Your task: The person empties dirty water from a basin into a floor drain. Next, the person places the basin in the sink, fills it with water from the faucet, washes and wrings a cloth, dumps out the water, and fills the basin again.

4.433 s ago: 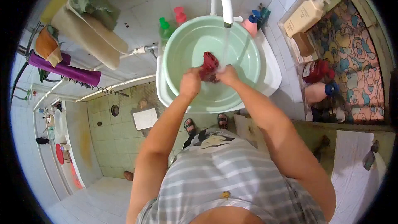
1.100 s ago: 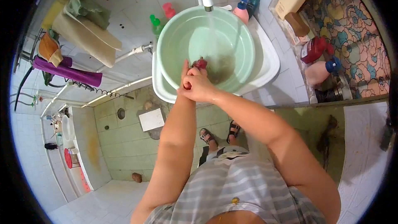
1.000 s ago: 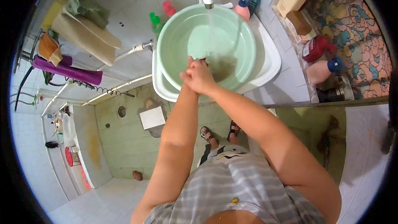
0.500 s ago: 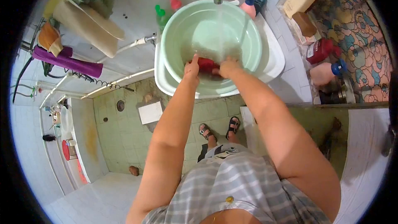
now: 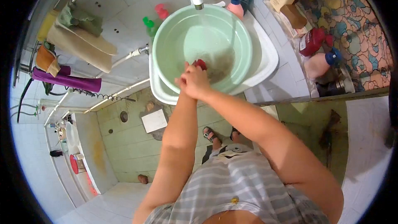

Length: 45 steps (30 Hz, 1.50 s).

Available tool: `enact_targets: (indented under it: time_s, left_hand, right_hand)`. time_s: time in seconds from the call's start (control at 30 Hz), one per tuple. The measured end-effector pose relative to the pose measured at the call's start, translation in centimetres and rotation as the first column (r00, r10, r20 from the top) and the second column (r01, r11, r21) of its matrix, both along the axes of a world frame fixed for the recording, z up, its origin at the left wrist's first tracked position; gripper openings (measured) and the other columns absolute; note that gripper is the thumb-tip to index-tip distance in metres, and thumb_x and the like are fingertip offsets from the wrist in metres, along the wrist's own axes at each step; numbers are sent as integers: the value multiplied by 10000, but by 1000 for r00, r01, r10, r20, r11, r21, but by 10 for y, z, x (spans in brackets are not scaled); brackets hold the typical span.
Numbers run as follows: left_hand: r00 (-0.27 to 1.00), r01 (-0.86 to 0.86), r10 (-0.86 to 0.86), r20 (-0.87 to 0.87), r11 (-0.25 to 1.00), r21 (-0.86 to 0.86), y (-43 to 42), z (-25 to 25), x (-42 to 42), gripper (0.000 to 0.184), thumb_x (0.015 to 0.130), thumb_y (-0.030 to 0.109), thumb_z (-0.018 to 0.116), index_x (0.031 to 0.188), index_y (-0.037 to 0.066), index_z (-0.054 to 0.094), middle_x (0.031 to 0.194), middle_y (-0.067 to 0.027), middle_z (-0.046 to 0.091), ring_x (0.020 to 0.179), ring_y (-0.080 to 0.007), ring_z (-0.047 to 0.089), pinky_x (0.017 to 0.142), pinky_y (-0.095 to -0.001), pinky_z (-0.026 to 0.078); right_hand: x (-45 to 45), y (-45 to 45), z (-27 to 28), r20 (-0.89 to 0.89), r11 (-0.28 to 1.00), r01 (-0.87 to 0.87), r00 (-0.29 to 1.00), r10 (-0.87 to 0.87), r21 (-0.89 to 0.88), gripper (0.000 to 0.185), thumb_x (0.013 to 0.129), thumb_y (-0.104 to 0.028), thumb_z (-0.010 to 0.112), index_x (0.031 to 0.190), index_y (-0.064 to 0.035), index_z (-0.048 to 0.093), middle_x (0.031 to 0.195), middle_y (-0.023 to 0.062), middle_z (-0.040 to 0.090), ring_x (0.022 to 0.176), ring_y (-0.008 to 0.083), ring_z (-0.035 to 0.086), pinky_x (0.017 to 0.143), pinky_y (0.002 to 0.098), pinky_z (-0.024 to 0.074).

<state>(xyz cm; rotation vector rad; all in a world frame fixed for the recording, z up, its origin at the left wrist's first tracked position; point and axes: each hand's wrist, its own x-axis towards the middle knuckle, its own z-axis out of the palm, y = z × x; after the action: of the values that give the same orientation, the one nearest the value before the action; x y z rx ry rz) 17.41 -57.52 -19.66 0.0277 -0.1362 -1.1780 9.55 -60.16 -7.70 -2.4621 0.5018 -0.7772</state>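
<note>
Whereas the red cloth [image 5: 200, 64] spanned parted hands half a second ago, it now sits bunched inside the green basin's [image 5: 184, 37] near side. Right hand [image 5: 196, 81] clasps over left hand [image 5: 185, 74], fingers closed around cloth; left grip obscured, cannot tell. Exposed end points toward basin's far rim; long axis hidden.

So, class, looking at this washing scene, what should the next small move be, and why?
Probably loosen both hands slightly and swish the red cloth through the water: it is bunched up between them, and the water beside it in the green basin looks murky, suggesting dirt is coming out.
</note>
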Motion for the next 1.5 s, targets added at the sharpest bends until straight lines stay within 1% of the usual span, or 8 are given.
enact_targets:
  time_s: [0.2,0.37,0.5,0.63,0.77,0.9,1.03,1.5]
  left_hand:
    - [992,62,-122,28,676,735,-19,54,-14,346,848,409,401,870,105,566,852,-88,601,748,-218,590,608,-291,484]
    - [987,-159,51,154,477,864,1,54,11,263,818,256,504,1004,73,473,976,-71,540,746,-219,557,592,-332,473]
    - [808,-480,-223,545,286,829,21,92,23,296,752,256,596,989,94,524,945,-70,550,861,-202,540,754,-364,443]
    - [173,-855,-579,797,313,413,24,86,39,319,632,271,693,849,73,567,997,-86,526,890,-208,511,728,-336,429]
    - [-470,-882,-673,572,387,-269,31,124,33,248,576,208,723,714,70,570,889,-111,554,814,-279,533,757,-367,415]
    - [-316,-826,-777,544,508,246,36,149,47,192,603,125,690,744,73,569,848,-112,550,794,-306,528,786,-400,379]
    - [-468,-778,-649,600,625,68,39,136,46,229,629,87,664,821,83,540,889,-121,532,804,-315,521,751,-400,390]
    - [-599,-764,-703,384,645,-10,46,128,41,197,611,193,652,743,92,545,852,-92,537,838,-273,525,818,-398,369]
  right_hand:
    - [27,-71,-33,-320,963,158,944,-82,218,289,813,-289,432,764,-74,618,867,193,580,799,366,535,718,436,421]
    - [-4,-100,-21,-493,995,65,870,-19,77,328,836,-315,410,809,-60,615,852,178,587,834,349,547,726,417,425]
    - [-23,-141,-41,-659,969,-90,719,223,230,310,799,-338,496,824,-56,623,825,150,602,774,295,571,686,382,431]
    - [-33,-158,-16,-698,951,-217,645,311,222,287,727,-317,606,811,-43,626,771,139,608,711,261,575,650,346,433]
    - [-40,-166,24,-662,956,-145,695,281,254,198,717,-206,618,834,-47,610,761,135,604,728,252,576,665,332,437]
    - [-47,-173,28,-449,948,-226,839,307,226,133,723,-134,559,831,-72,603,786,117,598,739,287,566,671,347,441]
    - [-47,-152,15,-185,975,-217,957,222,52,147,713,-90,520,829,-97,610,792,91,577,776,294,550,709,368,421]
    - [-58,-124,17,-449,966,-171,891,67,-196,133,670,-100,557,701,-162,670,877,97,519,899,249,470,795,385,305]
